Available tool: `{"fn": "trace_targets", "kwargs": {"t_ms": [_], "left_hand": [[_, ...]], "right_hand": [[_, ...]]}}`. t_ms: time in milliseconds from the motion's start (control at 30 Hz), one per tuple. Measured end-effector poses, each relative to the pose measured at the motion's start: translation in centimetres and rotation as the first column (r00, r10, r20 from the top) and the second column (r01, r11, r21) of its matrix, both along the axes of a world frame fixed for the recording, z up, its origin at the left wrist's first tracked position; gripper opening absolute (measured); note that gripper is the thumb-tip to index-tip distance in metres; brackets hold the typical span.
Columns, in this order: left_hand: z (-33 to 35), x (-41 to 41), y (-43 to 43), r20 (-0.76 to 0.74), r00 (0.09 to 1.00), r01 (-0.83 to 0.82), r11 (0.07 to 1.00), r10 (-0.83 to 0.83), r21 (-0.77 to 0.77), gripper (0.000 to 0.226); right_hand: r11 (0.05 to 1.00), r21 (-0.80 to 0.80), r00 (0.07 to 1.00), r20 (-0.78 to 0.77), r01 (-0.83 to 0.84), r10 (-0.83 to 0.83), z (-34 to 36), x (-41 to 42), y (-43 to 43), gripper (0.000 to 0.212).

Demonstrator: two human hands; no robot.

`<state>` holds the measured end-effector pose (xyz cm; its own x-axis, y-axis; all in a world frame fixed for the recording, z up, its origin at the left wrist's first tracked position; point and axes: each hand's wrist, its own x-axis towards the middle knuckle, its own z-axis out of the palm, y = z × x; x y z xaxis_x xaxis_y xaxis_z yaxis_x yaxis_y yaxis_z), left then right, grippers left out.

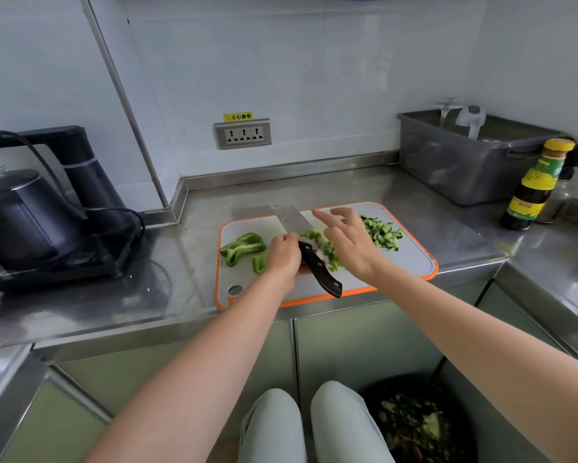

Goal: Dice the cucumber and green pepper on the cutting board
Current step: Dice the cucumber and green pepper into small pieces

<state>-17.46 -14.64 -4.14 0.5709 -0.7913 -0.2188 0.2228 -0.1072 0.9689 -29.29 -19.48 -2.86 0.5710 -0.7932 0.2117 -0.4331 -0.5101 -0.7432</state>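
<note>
The left grip (282, 253), a bare hand, is curled with its fingertips closed on the kitchen knife (321, 270) where the blade meets the black handle. Most of the handle sticks out free toward the near edge of the cutting board (401, 267). The right grip (347, 243) is spread wide with its fingers straight and apart. It holds nothing and hangs just above the middle of the board.

The back of the left grip hides how its fingers wrap the knife. The blade is blurred and its tip is hard to make out. The right grip covers part of the diced green pepper (331, 257), so the size of that pile cannot be told.

The board is grey with an orange rim and lies on the steel counter (180, 262). The diced cucumber (382, 232) is in a loose heap at the board's far right corner, small dark-skinned cubes. Large uncut green pepper pieces (244, 247) lie at the left end, just beside the left grip.

A black electric kettle (23, 218) stands at the left of the counter. A grey plastic tub (464, 165) and a sauce bottle (534, 185) stand at the right.
</note>
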Motion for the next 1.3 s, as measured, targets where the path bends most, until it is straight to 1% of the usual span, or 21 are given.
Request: {"fn": "trace_targets", "kwargs": {"t_ms": [67,133,167,267,367,433,500,600,700,800,833,867,933,967,1000,1033,1067,1133,1167,1233,1300], "left_hand": [[-0.1,0.1,-0.1,0.011,1.000,-0.014,1.000,0.014,0.014,0.017],[0.1,0.1,-0.1,0.013,1.000,-0.025,1.000,0.024,0.013,0.018],[0.2,0.1,0.1,0.017,0.999,-0.029,1.000,0.028,0.012,0.021],[0.4,0.1,0.3,0.042,0.997,-0.058,0.998,0.058,0.009,0.024],[0.4,0.2,0.6,0.056,0.996,-0.065,0.998,0.064,0.012,0.019],[0.4,0.2,0.8,0.039,0.997,-0.064,0.998,0.063,0.014,0.018],[0.3,0.2,0.7,0.066,0.996,-0.060,0.998,0.059,0.022,0.016],[-0.3,0.1,0.3,0.093,0.995,-0.041,0.999,0.038,0.034,0.024],[-0.1,-0.1,0.4,0.097,0.994,-0.053,0.998,0.050,0.037,0.017],[-0.1,0.1,0.5,0.113,0.991,-0.076,0.996,0.072,0.035,0.017],[-0.3,0.3,0.4,0.121,0.990,-0.084,0.996,0.079,0.036,0.018],[-0.2,0.3,0.6,0.127,0.988,-0.096,0.995,0.091,0.035,0.019],[-0.2,0.6,0.5,0.166,0.979,-0.123,0.992,0.116,0.030,0.021],[-0.3,0.7,0.5,0.205,0.971,-0.130,0.991,0.121,0.032,0.022],[-0.2,0.8,0.5,0.247,0.962,-0.129,0.991,0.117,0.031,0.024],[-0.1,1.0,0.6,0.284,0.953,-0.119,0.993,0.108,0.023,0.025],[-0.1,1.2,0.6,0.304,0.948,-0.107,0.994,0.097,0.017,0.025],[0.5,1.2,0.9,0.339,0.937,-0.087,0.996,0.080,0.005,0.023],[0.7,1.2,1.1,0.371,0.926,-0.079,0.997,0.073,0.002,0.023],[1.5,1.0,1.6,0.466,0.883,-0.052,0.999,0.049,-0.007,0.028],[1.7,1.4,2.0,0.535,0.844,-0.020,1.000,0.020,-0.005,0.038]], "right_hand": [[0.994,-0.006,0.989,-0.105,-0.105,0.103,-0.3,0.3,0.5,0.060],[0.989,0.049,0.979,-0.147,-0.139,0.144,-0.7,1.0,1.0,0.047],[0.989,0.075,0.979,-0.145,-0.131,0.141,-1.0,1.4,1.0,0.043],[0.996,0.015,0.971,-0.223,-0.084,0.086,-2.0,1.8,0.3,0.054],[0.996,0.050,0.956,-0.289,0.069,-0.052,-2.5,1.2,-0.8,0.048],[0.994,0.018,0.942,-0.321,0.106,-0.094,-2.7,0.7,-1.3,0.060],[0.998,-0.027,0.953,-0.298,0.056,-0.062,-2.5,0.7,-1.4,0.070],[0.997,-0.066,0.950,-0.311,-0.030,0.008,-2.5,1.3,-1.2,0.068],[0.998,-0.039,0.940,-0.335,0.057,-0.067,-2.5,1.3,-1.1,0.065],[0.998,-0.062,0.935,-0.354,0.018,-0.039,-2.3,0.8,-1.0,0.053],[0.998,-0.066,0.922,-0.385,0.021,-0.045,-2.0,0.7,-0.9,0.049],[0.996,-0.059,0.911,-0.403,0.065,-0.084,-1.7,0.7,-0.7,0.048],[0.980,-0.072,0.909,-0.367,0.185,-0.199,-0.8,0.7,-0.2,0.047],[0.974,-0.106,0.921,-0.319,0.198,-0.222,-0.4,0.8,0.1,0.047],[0.979,-0.118,0.939,-0.283,0.168,-0.196,0.2,1.0,0.5,0.048],[0.992,-0.073,0.957,-0.263,0.107,-0.122,0.9,1.1,0.8,0.050],[0.999,0.022,0.969,-0.247,0.035,-0.028,1.6,1.3,1.3,0.053],[0.969,0.232,0.968,-0.216,-0.079,0.131,2.5,1.8,2.2,0.052],[0.955,0.276,0.963,-0.209,-0.111,0.172,2.7,2.0,2.5,0.048],[0.953,0.281,0.966,-0.192,-0.115,0.173,2.7,2.6,3.1,0.035],[0.971,0.233,0.987,-0.139,-0.053,0.087,2.4,3.2,3.2,0.031]]}}
